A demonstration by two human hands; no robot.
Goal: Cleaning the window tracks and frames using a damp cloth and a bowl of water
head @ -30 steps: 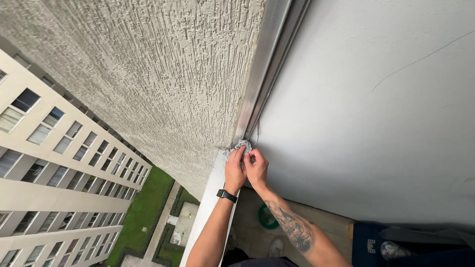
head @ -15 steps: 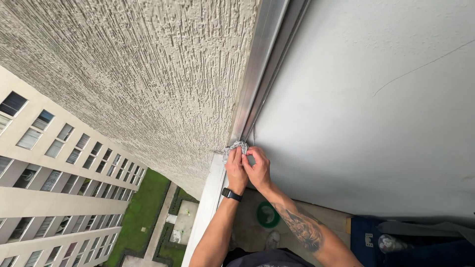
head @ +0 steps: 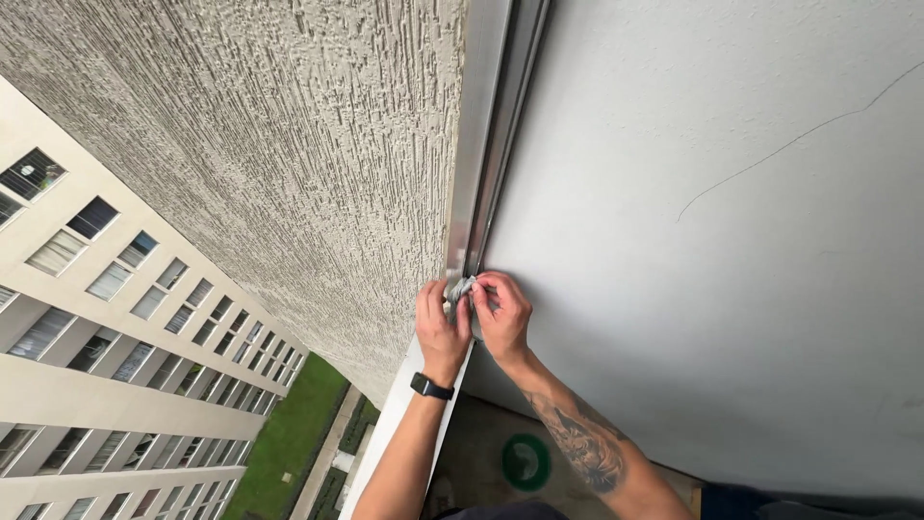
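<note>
Neighbouring tower [head: 87, 318] at 9 o'clock, lawn far below. Rough stucco wall [head: 289, 164], 11 o'clock. Left hand [head: 441, 327] and right hand [head: 500, 313] both pinched shut on grey rag [head: 463, 287] at metal track [head: 481, 154], centre. Since half-second ago rag bunched smaller, hands crept up track. Smooth grey wall [head: 731, 241], 3 o'clock; green bucket [head: 526, 462] on floor, 6 o'clock.

Crumpled grey cloth rag [head: 464, 287] against smooth brushed-metal window track [head: 478, 144], between rough ridged stucco wall [head: 289, 154] and matt painted plaster [head: 693, 193].
</note>
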